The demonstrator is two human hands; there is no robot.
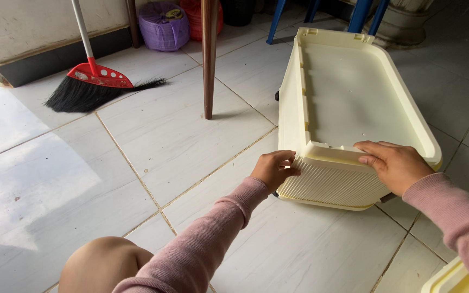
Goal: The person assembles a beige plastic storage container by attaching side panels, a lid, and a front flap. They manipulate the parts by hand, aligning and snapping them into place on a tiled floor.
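Note:
A long cream plastic tray-like drawer [354, 97] lies on the white tiled floor with its open side up. Its near end has a ribbed front panel [332, 184]. My left hand [273, 168] grips the left corner of that ribbed end, thumb on the rim. At the right corner my right hand [394, 163] rests on top of the rim, fingers curled over the edge. Both arms wear pink sleeves. My knee [101, 263] shows at the bottom left.
A brown table leg [209, 59] stands left of the drawer. A red broom with black bristles [96, 87] lies by the wall. A purple bundle [164, 24] and blue chair legs [367, 13] sit at the back. Another cream plastic piece [454, 279] pokes in at bottom right.

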